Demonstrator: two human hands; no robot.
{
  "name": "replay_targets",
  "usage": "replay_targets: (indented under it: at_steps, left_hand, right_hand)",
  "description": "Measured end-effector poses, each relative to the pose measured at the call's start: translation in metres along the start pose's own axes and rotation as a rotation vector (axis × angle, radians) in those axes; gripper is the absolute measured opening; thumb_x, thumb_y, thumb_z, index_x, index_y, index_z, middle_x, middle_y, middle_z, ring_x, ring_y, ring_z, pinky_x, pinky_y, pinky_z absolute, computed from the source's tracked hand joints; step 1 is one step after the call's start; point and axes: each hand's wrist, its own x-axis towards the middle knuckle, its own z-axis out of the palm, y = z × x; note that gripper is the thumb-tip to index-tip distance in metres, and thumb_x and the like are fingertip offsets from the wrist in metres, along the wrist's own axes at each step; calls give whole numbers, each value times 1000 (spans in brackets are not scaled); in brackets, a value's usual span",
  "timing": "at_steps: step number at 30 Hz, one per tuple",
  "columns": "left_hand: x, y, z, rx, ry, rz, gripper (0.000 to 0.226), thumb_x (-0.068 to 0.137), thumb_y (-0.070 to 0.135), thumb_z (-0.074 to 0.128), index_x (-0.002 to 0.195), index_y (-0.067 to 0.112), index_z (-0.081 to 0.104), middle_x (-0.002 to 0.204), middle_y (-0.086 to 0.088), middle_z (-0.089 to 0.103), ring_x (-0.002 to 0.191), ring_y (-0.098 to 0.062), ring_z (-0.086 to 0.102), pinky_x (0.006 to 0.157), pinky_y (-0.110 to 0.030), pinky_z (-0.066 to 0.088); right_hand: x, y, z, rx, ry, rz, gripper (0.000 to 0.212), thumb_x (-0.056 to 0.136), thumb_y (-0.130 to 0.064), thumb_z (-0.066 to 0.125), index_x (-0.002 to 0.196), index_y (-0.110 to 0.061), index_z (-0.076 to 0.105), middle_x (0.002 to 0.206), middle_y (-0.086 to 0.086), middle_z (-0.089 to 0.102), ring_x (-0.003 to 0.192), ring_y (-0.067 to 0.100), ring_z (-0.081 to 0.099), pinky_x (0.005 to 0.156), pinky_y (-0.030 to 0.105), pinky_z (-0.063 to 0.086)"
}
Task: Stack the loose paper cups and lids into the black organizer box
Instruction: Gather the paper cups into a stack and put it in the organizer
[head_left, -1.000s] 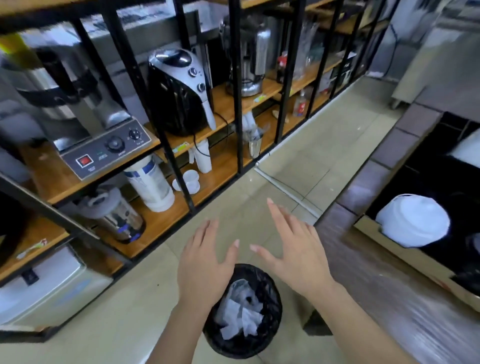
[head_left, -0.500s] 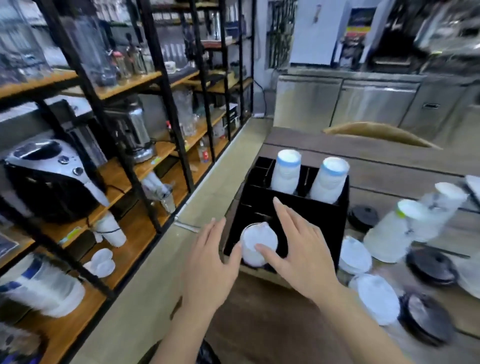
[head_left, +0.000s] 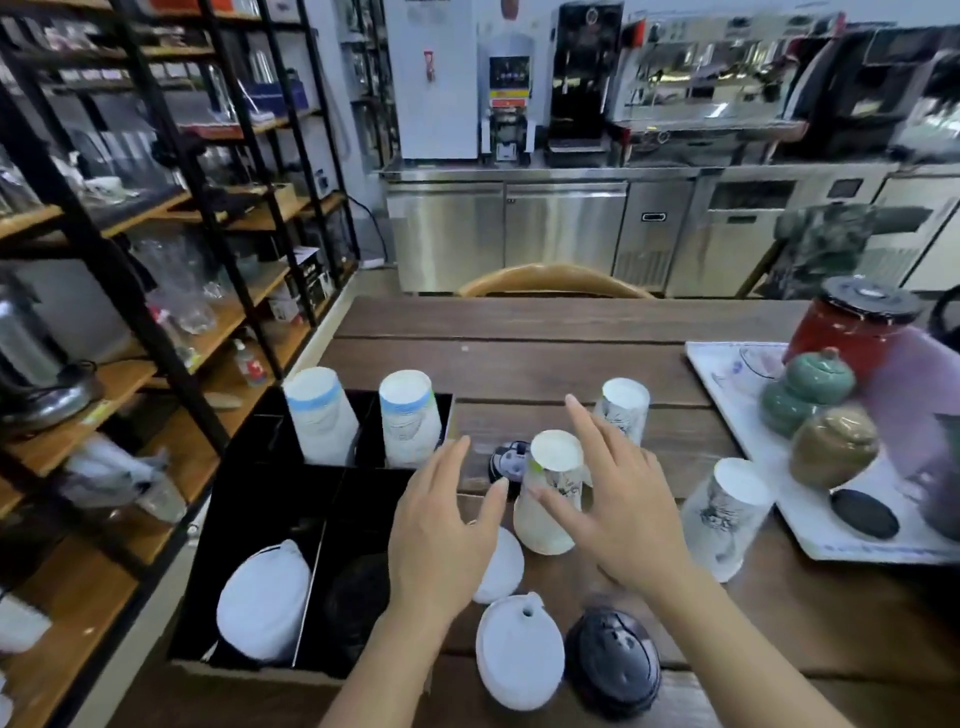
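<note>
The black organizer box (head_left: 249, 519) sits at the table's left edge. Two upside-down cup stacks (head_left: 319, 415) (head_left: 410, 421) stand in its far compartments, and white lids (head_left: 262, 600) lie in the near left one. Loose upside-down paper cups stand on the table: one (head_left: 548, 499) between my hands, one (head_left: 623, 405) behind, one (head_left: 727, 514) to the right. White lids (head_left: 519, 652) (head_left: 501, 566) and black lids (head_left: 613, 660) (head_left: 506, 460) lie nearby. My left hand (head_left: 441, 530) and my right hand (head_left: 618, 499) hover open beside the middle cup, holding nothing.
A white tray (head_left: 810, 525) at the right carries a red pot (head_left: 852, 332), ceramic jars (head_left: 810, 384) and a black lid (head_left: 865, 512). Black metal shelving (head_left: 156, 260) runs along the left. A chair back (head_left: 556, 283) stands at the table's far edge.
The view has swung up and right from the floor bin and shelves to the table. Both open hands have moved from over the organizer box to either side of a loose cup.
</note>
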Motion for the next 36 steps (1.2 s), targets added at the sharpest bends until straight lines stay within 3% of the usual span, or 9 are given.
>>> replay_targets:
  at_steps: [4,8,13,17,22,25,27,32,36]
  left_hand:
    - [12,4,29,-89,-88,-8,60,87,44,55,142,29,35,147,9,41,134,-7,37,105,-25,34]
    - [26,4,50,-190,-186,-40,64,88,39,57,145,28,29,145,8,40,128,-1,35,103,-21,30]
    - [40,5,70,-290,-347,-105,79,85,45,58,149,31,14,152,9,31,140,-10,27,114,-33,25]
    - [44,-1,81,-301,-432,-135,85,81,49,56,150,31,9,157,7,22,144,-11,18,112,-28,20]
    - [48,-11,90,-383,-487,-179,82,87,39,59,149,36,6,149,17,24,138,-2,20,110,-23,21]
    - [48,-15,94,-405,-526,-226,89,75,51,61,147,42,9,151,18,29,139,-5,29,116,-36,29]
    - [49,-22,98,-393,-545,-242,92,70,56,60,146,43,10,150,17,35,138,-7,33,114,-40,32]
    - [51,-31,104,-415,-545,-244,89,70,54,62,145,44,16,147,19,39,135,-4,37,113,-40,33]
    - [51,-30,105,-450,-528,-246,90,68,52,62,146,41,18,147,18,38,136,-3,35,114,-37,32]
  right_hand:
    - [-3,28,12,37,-33,91,87,79,-67,44,148,-22,16,140,5,50,123,22,51,91,37,42]
    - [-2,41,25,156,-110,196,101,72,-73,41,150,-18,6,152,4,34,135,21,39,99,34,38]
    - [5,53,41,246,-217,286,103,79,-54,63,150,-15,-1,159,2,19,143,20,28,107,33,33]
    - [9,58,53,308,-278,345,104,78,-54,63,150,-17,-2,159,3,19,143,21,28,108,39,35]
    - [11,58,68,434,-301,399,101,67,-69,56,147,-28,10,153,-5,34,138,16,37,108,46,40]
    - [12,57,73,499,-296,416,71,71,-58,61,132,-44,26,137,-17,48,124,11,50,102,43,45]
    - [13,56,75,504,-285,423,61,74,-48,67,120,-52,27,124,-20,52,113,9,55,95,38,48]
    - [17,58,80,469,-290,408,57,75,-34,71,118,-37,33,110,-14,51,100,10,52,86,31,45]
    - [19,57,81,418,-258,390,51,74,-35,73,104,-37,32,103,-9,51,94,15,54,78,33,45]
